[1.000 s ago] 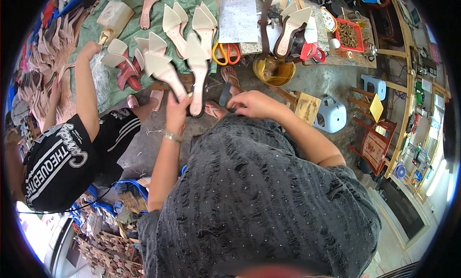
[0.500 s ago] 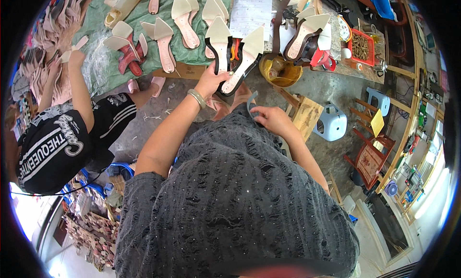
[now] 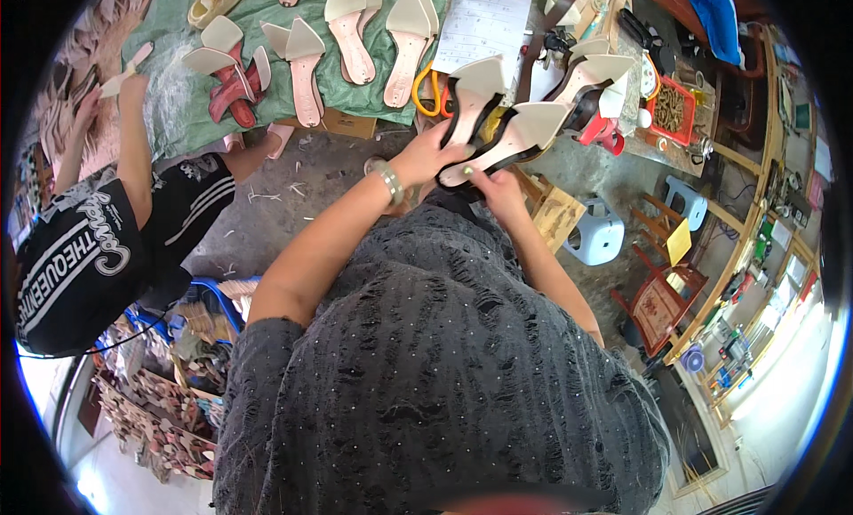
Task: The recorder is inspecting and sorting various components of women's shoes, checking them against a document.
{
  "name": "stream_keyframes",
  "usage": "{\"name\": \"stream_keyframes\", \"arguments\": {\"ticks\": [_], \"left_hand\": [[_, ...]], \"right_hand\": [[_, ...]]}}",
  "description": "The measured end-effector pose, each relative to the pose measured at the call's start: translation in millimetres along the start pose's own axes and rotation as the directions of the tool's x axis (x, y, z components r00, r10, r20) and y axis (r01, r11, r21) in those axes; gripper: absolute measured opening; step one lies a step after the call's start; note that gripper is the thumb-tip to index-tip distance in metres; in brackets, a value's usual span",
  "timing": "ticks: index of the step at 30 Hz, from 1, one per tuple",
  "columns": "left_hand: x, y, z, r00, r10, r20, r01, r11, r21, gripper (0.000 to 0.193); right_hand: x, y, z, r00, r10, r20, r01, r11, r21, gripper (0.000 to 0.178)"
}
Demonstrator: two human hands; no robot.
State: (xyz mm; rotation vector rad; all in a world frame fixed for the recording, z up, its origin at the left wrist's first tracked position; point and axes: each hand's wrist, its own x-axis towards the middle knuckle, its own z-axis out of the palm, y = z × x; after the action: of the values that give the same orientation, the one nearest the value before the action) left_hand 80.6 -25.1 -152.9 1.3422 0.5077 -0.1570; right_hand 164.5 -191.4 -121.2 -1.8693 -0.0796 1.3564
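Note:
I hold a pair of pointed mule shoes with cream uppers, pale insoles and black edging over the table's front edge. My left hand [image 3: 425,162] is closed round the heel end of the left shoe [image 3: 473,90], with its fingers reaching to the second one. My right hand [image 3: 503,198] pinches the heel of the right shoe [image 3: 526,128], thumb on the insole. The shoes lie side by side, toes pointing away to the right. Their undersides and some of my fingers are hidden.
On the green cloth [image 3: 169,79] stand several similar shoes [image 3: 354,48] and a red pair [image 3: 235,79]. Beyond my hands are a written sheet [image 3: 480,26], orange-handled scissors [image 3: 426,93] and a red basket [image 3: 673,111]. A co-worker [image 3: 84,257] works at left; stools [image 3: 597,232] stand at right.
My right hand has come up from my lap, where it held a thin grey strip, to the right shoe's heel. The shoes have shifted right and turned. The strip no longer shows.

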Motion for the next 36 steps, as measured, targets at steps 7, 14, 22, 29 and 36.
{"name": "stream_keyframes", "arguments": {"ticks": [7, 14, 22, 29, 36], "left_hand": [[86.2, 49.9, 29.9, 0.998, 0.046, -0.046, -0.032, 0.962, 0.272, 0.049], [121.2, 46.9, 32.6, 0.955, 0.293, -0.049, -0.234, 0.842, 0.485, 0.045], [62.2, 46.2, 31.1, 0.818, 0.558, 0.14, -0.561, 0.72, 0.409, 0.053], [-27.8, 40.8, -13.6, 0.963, 0.053, 0.263, -0.14, 0.936, 0.324, 0.04], [-125.3, 16.0, -92.9, 0.967, -0.095, -0.235, 0.154, 0.956, 0.249, 0.012]], "right_hand": [[29.7, -35.7, -50.2, 0.961, -0.002, -0.278, 0.05, 0.985, 0.165, 0.031], [59.0, -65.5, -61.7, 0.958, -0.029, -0.287, 0.104, 0.963, 0.247, 0.029], [31.5, -47.7, -71.8, 0.996, -0.086, -0.024, 0.073, 0.941, -0.329, 0.021], [0.5, -90.1, -34.4, 0.892, -0.192, 0.41, 0.294, 0.934, -0.202, 0.02], [-4.9, -101.6, -61.3, 0.853, 0.161, 0.497, 0.175, 0.808, -0.563, 0.012]]}}
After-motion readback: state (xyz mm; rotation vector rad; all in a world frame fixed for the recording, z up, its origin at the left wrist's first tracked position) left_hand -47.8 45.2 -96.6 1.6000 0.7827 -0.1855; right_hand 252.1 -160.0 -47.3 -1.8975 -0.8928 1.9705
